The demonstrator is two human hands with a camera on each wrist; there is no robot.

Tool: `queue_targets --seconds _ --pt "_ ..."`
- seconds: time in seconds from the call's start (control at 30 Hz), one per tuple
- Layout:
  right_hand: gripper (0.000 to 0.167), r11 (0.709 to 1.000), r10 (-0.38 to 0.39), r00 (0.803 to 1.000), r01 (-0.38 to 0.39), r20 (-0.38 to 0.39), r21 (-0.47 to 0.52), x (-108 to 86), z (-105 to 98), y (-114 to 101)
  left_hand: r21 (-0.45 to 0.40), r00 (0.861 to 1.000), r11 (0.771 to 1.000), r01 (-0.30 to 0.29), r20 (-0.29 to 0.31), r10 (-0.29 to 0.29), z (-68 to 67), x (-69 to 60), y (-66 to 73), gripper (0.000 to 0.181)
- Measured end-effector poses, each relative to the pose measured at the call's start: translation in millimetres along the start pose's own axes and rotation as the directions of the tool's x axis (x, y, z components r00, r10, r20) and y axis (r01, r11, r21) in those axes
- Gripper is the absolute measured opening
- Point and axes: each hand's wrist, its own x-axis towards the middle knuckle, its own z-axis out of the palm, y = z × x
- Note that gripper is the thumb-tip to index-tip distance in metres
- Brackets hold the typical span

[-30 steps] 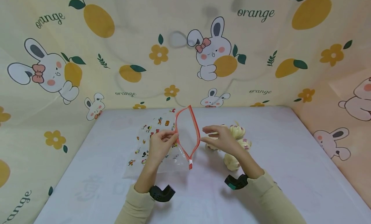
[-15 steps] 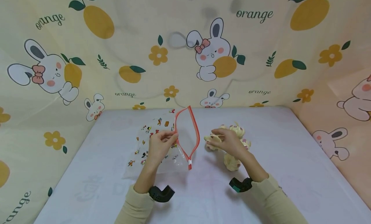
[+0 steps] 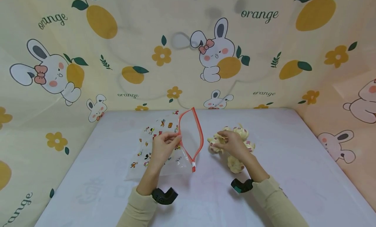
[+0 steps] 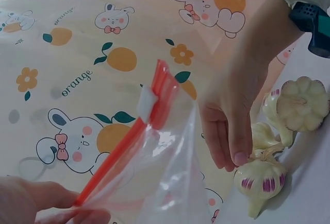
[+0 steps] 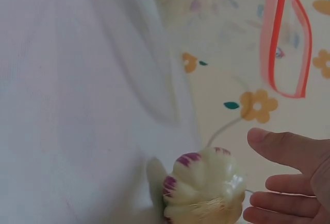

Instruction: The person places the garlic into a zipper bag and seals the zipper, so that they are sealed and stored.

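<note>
A clear zip bag [image 3: 141, 155] with small cartoon prints lies on the table, its red-edged mouth [image 3: 201, 132] spread wide toward the right. My left hand [image 3: 165, 145] pinches the near side of that red edge between thumb and fingers. The white slider [image 4: 147, 104] sits at one end of the zip. To the right of the bag, my right hand [image 3: 235, 143] hovers at a garlic bulb [image 3: 214, 146] with purple streaks. Its thumb and fingers are spread and fairly straight over the bulb; in the right wrist view they appear beside the garlic [image 5: 201, 188], not wrapped round it.
Several more garlic bulbs lie around my right hand, including one behind it [image 3: 241, 132] and one in front [image 3: 236, 165]. A white cloth covers the table [image 3: 97, 201]. A printed curtain [image 3: 176, 34] with rabbits and oranges rises along the back edge.
My right hand has moved right, from beside the bag's mouth to over the nearest garlic bulb. The left hand and the bag have stayed put.
</note>
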Motion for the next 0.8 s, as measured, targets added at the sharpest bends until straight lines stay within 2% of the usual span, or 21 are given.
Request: queue_targets --seconds 0.3,0.8 --pt "0.055 0.998 0.056 0.998 -0.056 0.030 -0.004 6.6 4.0 6.1 0.003 1.000 1.000 0.000 -0.004 0.000 0.1 0.9 -0.4 0.018" --pt "0.049 0.997 0.067 0.996 -0.066 0.052 -0.027 9.8 10.0 10.7 -0.004 1.000 1.000 -0.011 -0.004 0.011 -0.2 0.4 0.2 0.019"
